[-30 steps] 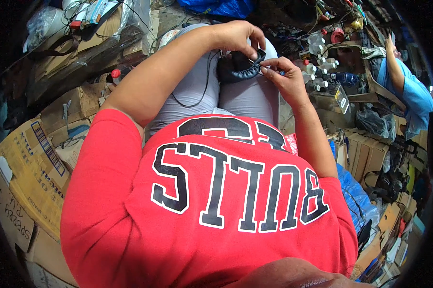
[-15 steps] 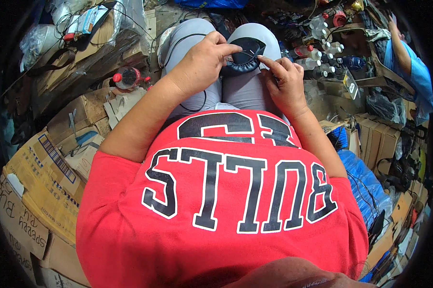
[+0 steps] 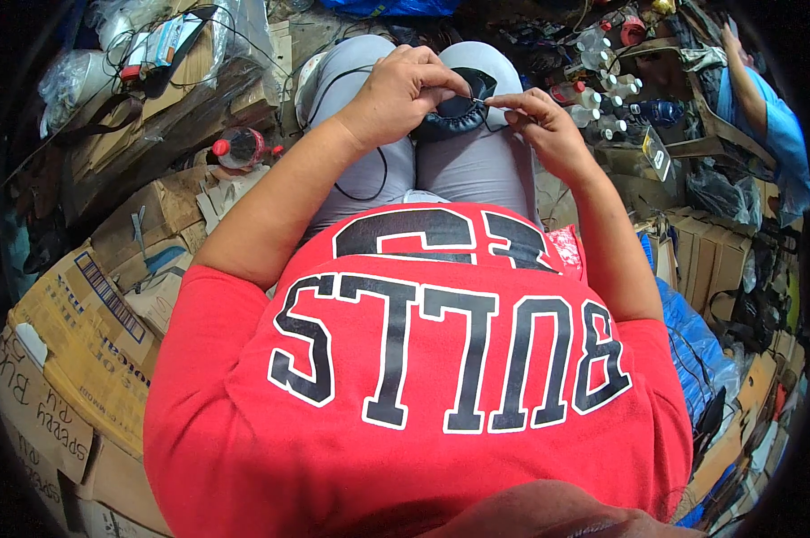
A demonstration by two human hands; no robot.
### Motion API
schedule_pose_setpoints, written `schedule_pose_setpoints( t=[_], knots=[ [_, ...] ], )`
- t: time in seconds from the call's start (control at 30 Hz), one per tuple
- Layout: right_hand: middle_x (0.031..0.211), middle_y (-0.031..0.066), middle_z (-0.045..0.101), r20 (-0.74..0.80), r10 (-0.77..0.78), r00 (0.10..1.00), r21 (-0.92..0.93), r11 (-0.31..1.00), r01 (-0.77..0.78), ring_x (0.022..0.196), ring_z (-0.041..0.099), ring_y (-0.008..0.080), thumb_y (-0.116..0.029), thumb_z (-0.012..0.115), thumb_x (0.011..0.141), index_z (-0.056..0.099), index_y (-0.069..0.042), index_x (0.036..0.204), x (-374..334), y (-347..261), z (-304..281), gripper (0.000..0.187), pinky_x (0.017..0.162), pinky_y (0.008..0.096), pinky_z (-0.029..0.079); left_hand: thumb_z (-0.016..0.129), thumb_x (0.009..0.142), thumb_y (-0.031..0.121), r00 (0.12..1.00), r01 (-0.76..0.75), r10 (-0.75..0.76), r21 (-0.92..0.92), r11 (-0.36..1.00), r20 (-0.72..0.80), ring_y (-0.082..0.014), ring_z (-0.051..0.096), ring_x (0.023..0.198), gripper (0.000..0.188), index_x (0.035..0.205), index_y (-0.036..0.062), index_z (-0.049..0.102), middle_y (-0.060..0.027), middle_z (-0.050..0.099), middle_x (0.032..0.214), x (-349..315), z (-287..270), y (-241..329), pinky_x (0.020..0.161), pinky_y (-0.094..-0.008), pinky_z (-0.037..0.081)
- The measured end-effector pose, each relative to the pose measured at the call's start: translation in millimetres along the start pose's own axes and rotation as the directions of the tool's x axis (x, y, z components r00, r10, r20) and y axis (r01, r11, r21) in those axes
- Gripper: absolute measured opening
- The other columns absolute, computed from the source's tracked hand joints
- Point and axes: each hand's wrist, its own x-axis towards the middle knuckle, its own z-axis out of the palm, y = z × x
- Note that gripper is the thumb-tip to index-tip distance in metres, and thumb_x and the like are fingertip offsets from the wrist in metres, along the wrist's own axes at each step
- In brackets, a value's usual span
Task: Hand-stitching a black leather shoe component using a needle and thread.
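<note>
Has drawn the left hand [image 3: 400, 94] leftward since a second ago, baring more of the red-capped bottle [image 3: 242, 148]; since half a second ago, brought its fingers nearer those of the right hand [image 3: 550, 137].

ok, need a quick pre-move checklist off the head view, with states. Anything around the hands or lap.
1. Black puckered leather-like piece over the right thigh: ok.
2. Left hand and right hand both up at the piece: ok.
3. Slim shiny item between the two hands' fingertips identified: cannot tell; too small to say needle or thread.
4. Black cord free of snags: cannot tell; the left hand and forearm hide part of it.
5. Red-capped bottle on the left apart from the left forearm: ok.
6. Other person in blue away from the piece: ok, at far right.
</note>
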Motion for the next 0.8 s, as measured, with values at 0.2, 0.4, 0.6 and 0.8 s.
schedule_pose_setpoints(
  t=[0.2, 0.4, 0.6, 0.8],
  knots=[
    [0.090, 0.0037, 0.050, 0.104, 0.023, 0.994, -0.040, 0.999, -0.019, 0.085, 0.050, 0.0132, -0.006, 0.055, 0.087, 0.069, -0.015, 0.101, 12.2, -4.0, -10.5, 0.022, 0.076, 0.0239, 0.043, 0.066, 0.070, -0.001, 0.999, -0.015, 0.010, 0.103, 0.995, 0.043, -0.0200, 0.050, 0.077, 0.025, 0.089, 0.0151, 0.071, -0.0033, 0.050, 0.076, 1.3, 4.3, -12.1, 0.070, -0.0305, 0.042],
    [0.082, -0.0006, 0.047, 0.105, 0.042, 0.994, -0.064, 0.997, -0.035, 0.079, 0.045, 0.0100, -0.002, 0.053, 0.087, 0.067, -0.010, 0.103, 15.2, -7.0, -10.4, 0.023, 0.071, 0.0225, 0.037, 0.066, 0.072, 0.003, 0.998, -0.046, 0.039, 0.152, 0.987, 0.048, -0.0204, 0.048, 0.075, 0.019, 0.086, 0.0154, 0.071, -0.0037, 0.050, 0.073, 3.3, 6.5, -10.1, 0.068, -0.0319, 0.040],
    [0.087, -0.0002, 0.052, 0.147, 0.058, 0.987, 0.085, 0.994, -0.071, 0.081, 0.051, 0.0094, -0.008, 0.060, 0.084, 0.070, -0.012, 0.101, 16.8, -0.2, -12.0, 0.020, 0.075, 0.0222, 0.042, 0.067, 0.074, 0.006, 0.991, -0.091, 0.078, 0.127, 0.988, 0.107, -0.0204, 0.048, 0.074, 0.016, 0.087, 0.0140, 0.071, -0.0046, 0.048, 0.071, 14.7, 9.4, -15.1, 0.067, -0.0317, 0.040],
    [0.085, -0.0009, 0.053, 0.165, 0.049, 0.985, 0.082, 0.995, -0.064, 0.081, 0.050, 0.0078, -0.009, 0.063, 0.083, 0.069, -0.015, 0.104, 13.1, 8.9, -11.1, 0.023, 0.073, 0.0204, 0.041, 0.067, 0.074, 0.005, 0.973, 0.054, -0.036, -0.073, 0.996, 0.228, -0.0186, 0.048, 0.073, 0.018, 0.089, 0.0131, 0.071, -0.0035, 0.048, 0.071, 11.5, 9.0, -15.8, 0.068, -0.0293, 0.041]
  ],
)
